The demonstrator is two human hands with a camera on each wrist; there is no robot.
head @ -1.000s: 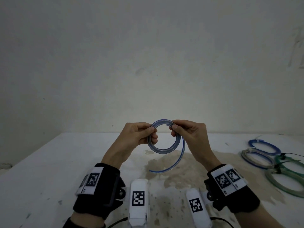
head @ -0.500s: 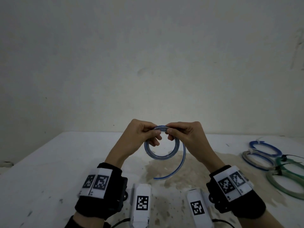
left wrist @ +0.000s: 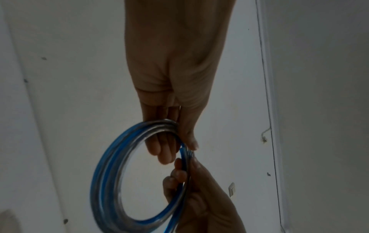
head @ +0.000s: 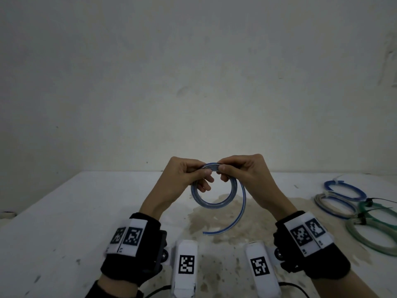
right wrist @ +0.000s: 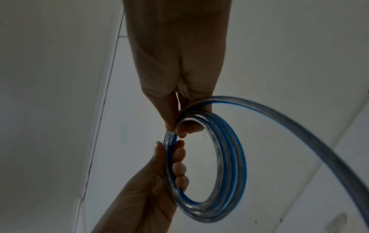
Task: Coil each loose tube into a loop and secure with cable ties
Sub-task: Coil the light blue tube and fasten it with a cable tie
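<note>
Glossy clear plastic tube (head: 214, 204)

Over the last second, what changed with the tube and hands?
Both hands closed in toward each other at the coil's top: the left hand and right hand now pinch the blue-striped tube almost fingertip to fingertip. The free tail hangs a little shorter, so slightly more is wound in. Unchanged: both hands hold the coil above the table, and the finished coils lie at the right.
</note>
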